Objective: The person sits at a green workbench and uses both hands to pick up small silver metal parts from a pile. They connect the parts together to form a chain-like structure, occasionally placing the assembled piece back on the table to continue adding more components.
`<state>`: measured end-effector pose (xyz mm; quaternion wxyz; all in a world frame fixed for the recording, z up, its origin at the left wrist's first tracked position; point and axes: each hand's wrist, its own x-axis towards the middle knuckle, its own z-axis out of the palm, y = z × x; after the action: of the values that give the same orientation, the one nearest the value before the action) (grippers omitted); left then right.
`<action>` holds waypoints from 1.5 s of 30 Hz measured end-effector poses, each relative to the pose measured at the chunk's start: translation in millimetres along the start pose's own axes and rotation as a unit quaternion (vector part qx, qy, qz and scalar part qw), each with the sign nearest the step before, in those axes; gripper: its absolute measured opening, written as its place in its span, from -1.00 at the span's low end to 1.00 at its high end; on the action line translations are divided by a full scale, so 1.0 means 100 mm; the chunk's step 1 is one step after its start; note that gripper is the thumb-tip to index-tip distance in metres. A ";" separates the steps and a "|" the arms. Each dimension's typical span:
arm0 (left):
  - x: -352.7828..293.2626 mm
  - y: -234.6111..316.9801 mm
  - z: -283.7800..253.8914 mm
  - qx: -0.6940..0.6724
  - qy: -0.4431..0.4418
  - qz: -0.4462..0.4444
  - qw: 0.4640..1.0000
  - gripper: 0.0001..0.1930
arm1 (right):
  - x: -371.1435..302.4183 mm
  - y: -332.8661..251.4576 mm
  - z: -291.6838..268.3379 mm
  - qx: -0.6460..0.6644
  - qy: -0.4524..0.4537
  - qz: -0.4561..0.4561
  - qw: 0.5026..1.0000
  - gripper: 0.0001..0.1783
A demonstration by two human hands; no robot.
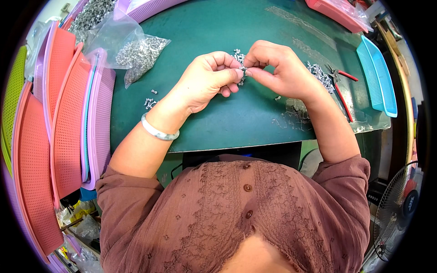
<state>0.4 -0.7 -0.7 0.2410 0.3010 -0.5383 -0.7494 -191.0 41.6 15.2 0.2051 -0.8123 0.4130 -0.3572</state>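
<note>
2-handed pinch here: left hand [213, 75] and right hand [283, 68] grasping 1 small silvery part [244, 69], 12 o'clock | looks light, stiff, maybe slippery, hardly fragile | best taken by opposite edges, fingertips only

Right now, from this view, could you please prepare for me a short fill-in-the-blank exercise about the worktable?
The left hand and right hand pinch a tiny metallic part above the ____ tabletop.
The bangle is worn on the person's ____ side.
The pliers have ____ handles.
The light-blue basket lies to the ____ of the pliers.
Missing words: green; left; red; right.
</note>
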 end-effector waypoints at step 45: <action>-0.02 0.03 0.03 0.011 0.013 -0.048 0.999 -0.88 | 0.01 -0.02 0.03 -0.098 0.022 -0.031 0.995 -0.92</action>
<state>-0.7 1.6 3.4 0.2084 0.3391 -0.5280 -0.7502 -187.1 42.5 14.6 0.1046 -0.8330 0.4248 -0.3389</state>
